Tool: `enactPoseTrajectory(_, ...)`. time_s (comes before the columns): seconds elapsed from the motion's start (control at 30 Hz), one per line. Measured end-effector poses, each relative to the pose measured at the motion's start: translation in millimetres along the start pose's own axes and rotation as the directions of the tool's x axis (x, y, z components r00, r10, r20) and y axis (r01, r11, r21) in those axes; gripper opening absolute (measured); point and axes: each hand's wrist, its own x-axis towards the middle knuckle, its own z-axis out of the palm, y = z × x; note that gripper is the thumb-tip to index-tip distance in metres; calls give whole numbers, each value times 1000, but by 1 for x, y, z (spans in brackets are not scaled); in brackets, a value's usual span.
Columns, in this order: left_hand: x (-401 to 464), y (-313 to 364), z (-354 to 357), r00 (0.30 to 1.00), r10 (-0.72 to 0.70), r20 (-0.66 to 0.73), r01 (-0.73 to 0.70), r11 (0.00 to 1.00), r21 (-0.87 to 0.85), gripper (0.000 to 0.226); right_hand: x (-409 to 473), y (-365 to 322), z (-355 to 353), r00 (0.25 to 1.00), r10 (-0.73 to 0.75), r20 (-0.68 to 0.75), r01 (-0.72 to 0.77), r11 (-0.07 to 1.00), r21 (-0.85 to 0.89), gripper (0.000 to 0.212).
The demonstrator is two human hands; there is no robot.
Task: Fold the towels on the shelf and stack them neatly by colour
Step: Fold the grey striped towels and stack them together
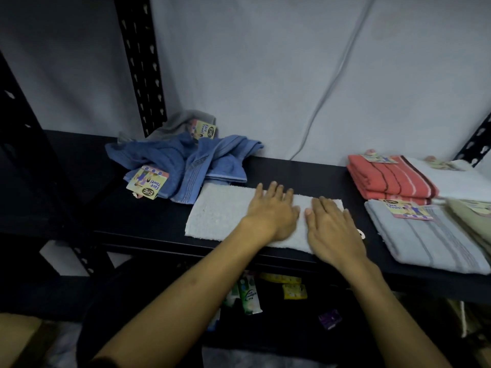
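My left hand [271, 209] and right hand [332, 224] lie flat, fingers straight, on the white towel [215, 212] at the shelf [148, 208] near edge. Tags on the crumpled blue towels [186, 160] far left read "ENE Face Towel".

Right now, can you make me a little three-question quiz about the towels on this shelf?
1. True or false: both hands lie flat on the white towel.
2. Which towels are crumpled, not yet folded? A) coral towels B) blue towels C) grey striped towel
3. Fill in: the coral towels sit ____ the grey striped towel, nearer the wall.

Key
1. True: the left hand and the right hand press on it with straight fingers.
2. B
3. behind
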Motion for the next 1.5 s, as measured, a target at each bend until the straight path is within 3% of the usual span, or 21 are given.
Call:
enactPoseTrajectory(0.17, -6, -51, 8, 999, -51, -13, 49, 993, -107, 71, 29, 24, -5, 978, -79, 191, 90, 995, -46, 62)
enactPoseTrajectory(0.43, -49, -104, 7, 989, -141, -48, 135, 983, -122, 74, 94, 40, -12, 918, -293, 266, 332, 936, -117, 63)
enactPoseTrajectory(0.5, -61, -92, 5, 992, -114, -59, 105, 985, -136, 79, 110, 44, -17, 953, -227, 200, 276, 923, -268, 66)
enactPoseTrajectory(0.57, -72, -80, 2, 995, -66, -75, 56, 991, -124, 83, 116, 40, -24, 992, -97, 82, 122, 906, -405, 68)
enactPoseTrajectory(0.63, -79, -74, -2, 997, -14, -81, 4, 993, -121, 76, 105, 22, -24, 1000, -25, 14, 28, 952, -305, 69)
enactPoseTrajectory(0.67, -80, -73, -4, 996, 5, -91, -19, 988, -154, 68, 95, 9, -21, 1000, -10, 15, 12, 986, -166, 70)
enactPoseTrajectory(0.73, -79, -75, -7, 991, 28, -129, -64, 955, -289, 52, 73, -12, -11, 990, 1, 142, -9, 998, 61, 73)
enactPoseTrajectory(0.8, -78, -77, -5, 988, 42, -148, -94, 926, -365, 45, 61, -16, 4, 969, -19, 246, 14, 1000, 20, 76)
enactPoseTrajectory(1.1, -82, -63, 17, 993, 105, -59, -115, 973, -199, 66, 106, 22, 3, 933, -247, 261, 253, 967, 11, 69)
enactPoseTrajectory(1.17, -85, -63, 17, 990, 126, -63, -136, 972, -194, 72, 110, 24, 1, 944, -267, 195, 261, 964, 58, 63)
enactPoseTrajectory(1.23, -89, -64, 18, 985, 154, -74, -165, 968, -191, 81, 102, 20, -6, 969, -247, 12, 243, 960, 138, 52)
enactPoseTrajectory(1.33, -90, -66, 19, 974, 179, -135, -205, 955, -212, 91, 56, 13, -19, 937, -234, -260, 321, 871, 372, 29)
enactPoseTrajectory(1.4, -89, -67, 23, 961, 168, -219, -225, 937, -267, 83, 7, 11, -28, 931, -273, -244, 359, 806, 470, 21)
enactPoseTrajectory(1.5, -87, -69, 27, 929, 115, -353, -253, 890, -378, 56, -54, 26, -23, 905, -381, -188, 425, 814, 395, 38)
